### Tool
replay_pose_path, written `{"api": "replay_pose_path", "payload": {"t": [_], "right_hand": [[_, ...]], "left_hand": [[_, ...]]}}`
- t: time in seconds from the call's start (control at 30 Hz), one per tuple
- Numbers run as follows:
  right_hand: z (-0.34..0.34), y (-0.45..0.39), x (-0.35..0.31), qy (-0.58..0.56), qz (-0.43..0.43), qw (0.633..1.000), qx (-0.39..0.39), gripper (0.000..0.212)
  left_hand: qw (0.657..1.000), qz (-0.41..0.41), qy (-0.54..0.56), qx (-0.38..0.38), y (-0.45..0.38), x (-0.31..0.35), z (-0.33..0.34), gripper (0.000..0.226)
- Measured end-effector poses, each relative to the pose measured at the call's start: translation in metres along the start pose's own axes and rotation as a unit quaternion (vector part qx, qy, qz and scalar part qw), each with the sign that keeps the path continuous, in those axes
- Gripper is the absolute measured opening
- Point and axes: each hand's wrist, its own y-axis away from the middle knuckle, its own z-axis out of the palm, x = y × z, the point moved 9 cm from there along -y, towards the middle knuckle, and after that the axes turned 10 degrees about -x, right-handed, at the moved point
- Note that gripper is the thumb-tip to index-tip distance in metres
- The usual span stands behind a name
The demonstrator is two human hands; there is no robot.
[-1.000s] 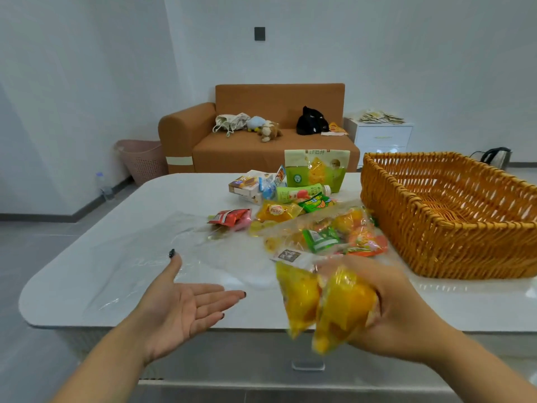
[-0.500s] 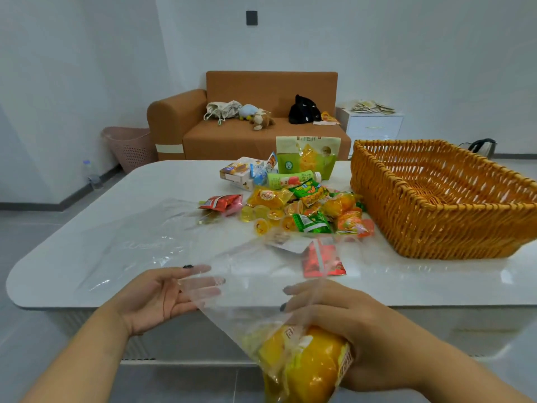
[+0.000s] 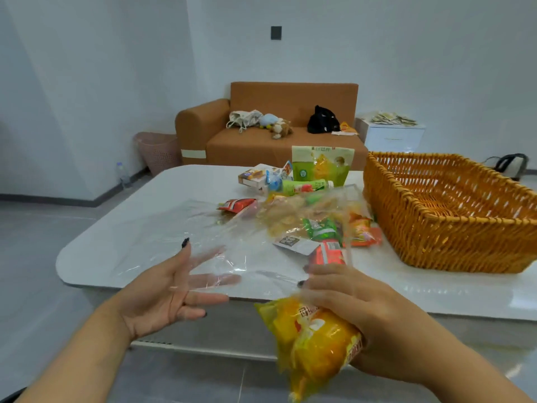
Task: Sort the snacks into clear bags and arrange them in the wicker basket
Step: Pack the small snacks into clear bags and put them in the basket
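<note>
The right hand [image 3: 348,309] grips yellow snack packets [image 3: 316,341] going into a clear bag [image 3: 247,257], the left hand [image 3: 171,289] open beside it, while most snacks [image 3: 313,225] lie on the desk [image 3: 130,228] and the wicker basket [image 3: 453,228] looks empty.

The table [image 3: 122,245] has a smooth, glossy white top that mirrors the light. The basket [image 3: 453,228] is woven wicker, ribbed and rough, orange-brown. The bag [image 3: 232,248] is thin clear plastic film, crinkled and shiny. The yellow packets [image 3: 316,344] are glossy plastic wrap, and the loose snacks [image 3: 322,231] on the table wear similar shiny foil or plastic. The sofa [image 3: 261,146] looks like matt brown cloth. The bin [image 3: 158,151] is pink perforated plastic.
</note>
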Motion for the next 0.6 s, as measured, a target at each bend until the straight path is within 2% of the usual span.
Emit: {"api": "replay_pose_path", "payload": {"t": [0.07, 0.13, 0.27, 0.33, 0.4, 0.47, 0.5, 0.6], "right_hand": [[0.005, -0.002, -0.008, -0.006, -0.001, 1.000, -0.009, 0.063], [-0.001, 0.001, -0.009, -0.049, 0.015, 0.998, 0.023, 0.058], [-0.039, 0.020, 0.006, -0.164, 0.098, 0.970, 0.151, 0.056], [-0.058, 0.036, 0.018, -0.275, 0.154, 0.914, 0.254, 0.056], [-0.065, 0.048, 0.032, -0.439, 0.161, 0.807, 0.360, 0.038], [-0.058, 0.051, 0.046, -0.550, 0.192, 0.709, 0.398, 0.029], [-0.053, 0.047, 0.049, -0.575, 0.211, 0.690, 0.387, 0.030], [-0.036, 0.034, 0.050, -0.595, 0.272, 0.684, 0.324, 0.038]], "left_hand": [[0.998, 0.035, -0.009, 0.047, 0.008, 0.004, 0.002, 0.062], [0.994, 0.080, -0.003, 0.078, 0.013, 0.009, 0.003, 0.050], [0.983, 0.167, 0.010, 0.073, 0.021, 0.023, 0.014, 0.072], [0.975, 0.198, 0.009, 0.099, 0.026, 0.027, 0.014, 0.051], [0.966, 0.226, 0.012, 0.124, 0.031, 0.030, 0.014, 0.036], [0.960, 0.245, 0.010, 0.136, 0.035, 0.032, 0.016, 0.036], [0.958, 0.250, 0.010, 0.140, 0.036, 0.033, 0.018, 0.036], [0.959, 0.246, -0.009, 0.139, 0.035, 0.032, 0.024, 0.037]]}}
